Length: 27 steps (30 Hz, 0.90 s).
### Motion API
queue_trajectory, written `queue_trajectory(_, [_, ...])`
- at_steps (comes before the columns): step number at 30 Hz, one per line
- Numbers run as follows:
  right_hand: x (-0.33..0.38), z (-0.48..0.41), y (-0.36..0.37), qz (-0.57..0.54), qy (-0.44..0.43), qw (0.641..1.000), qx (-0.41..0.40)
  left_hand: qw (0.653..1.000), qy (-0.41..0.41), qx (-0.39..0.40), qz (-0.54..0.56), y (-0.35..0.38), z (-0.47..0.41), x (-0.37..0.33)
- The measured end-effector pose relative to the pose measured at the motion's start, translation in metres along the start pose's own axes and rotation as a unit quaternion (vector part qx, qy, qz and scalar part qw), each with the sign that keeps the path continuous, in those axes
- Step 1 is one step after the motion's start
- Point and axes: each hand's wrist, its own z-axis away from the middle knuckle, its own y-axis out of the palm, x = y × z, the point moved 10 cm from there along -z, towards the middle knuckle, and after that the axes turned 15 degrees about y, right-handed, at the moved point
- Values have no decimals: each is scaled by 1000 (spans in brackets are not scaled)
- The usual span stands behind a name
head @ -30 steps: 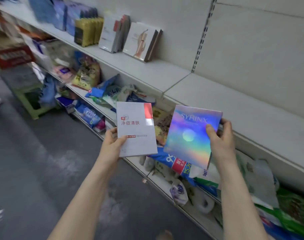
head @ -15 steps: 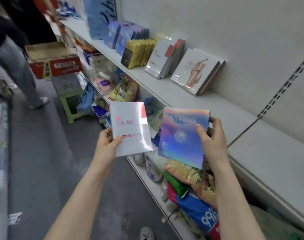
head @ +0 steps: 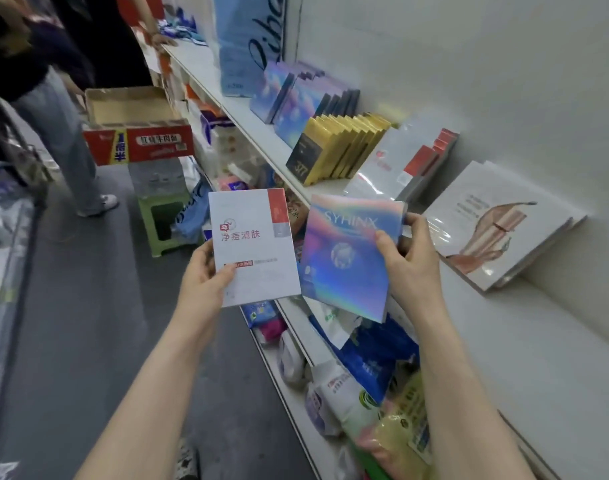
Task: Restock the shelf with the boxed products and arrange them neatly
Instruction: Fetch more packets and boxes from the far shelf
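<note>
One person in pale jeans [head: 58, 133] stands at the far left, beside one open cardboard carton [head: 136, 129] that is raised above one green stool [head: 159, 220]. Two boxes are held in the air, one per hand, side by side in front of the shelf [head: 504, 344] edge and not yet on it. The left hand [head: 204, 284] grips the white box [head: 253, 247] at its lower left corner, thumb curled over the front. Just beside it, tilted, is the holographic box [head: 346, 261], pinched at its right edge by the right hand [head: 412, 271], thumb in front and fingers behind.

Four groups lean on the shelf behind them:
- two rows of holographic boxes on the shelf [head: 296, 95]
- one row of gold boxes [head: 341, 147], perhaps seven, though blur hinders the count
- a short row of white-and-red boxes [head: 400, 164]
- a few beige boxes [head: 500, 223], well apart from the hands

The held pair hides part of the shelf's front lip. Below, bagged goods [head: 369, 368] crowd the lower tier.
</note>
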Motion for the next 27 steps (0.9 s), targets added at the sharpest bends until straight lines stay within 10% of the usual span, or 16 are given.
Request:
queue_trajectory(15, [117, -131, 259, 68, -45, 996, -36, 998, 26, 37, -36, -124, -289, 11])
queue_trajectory(27, [191, -333, 317, 41, -71, 979, -186, 996, 7, 71, -49, -125, -485, 71])
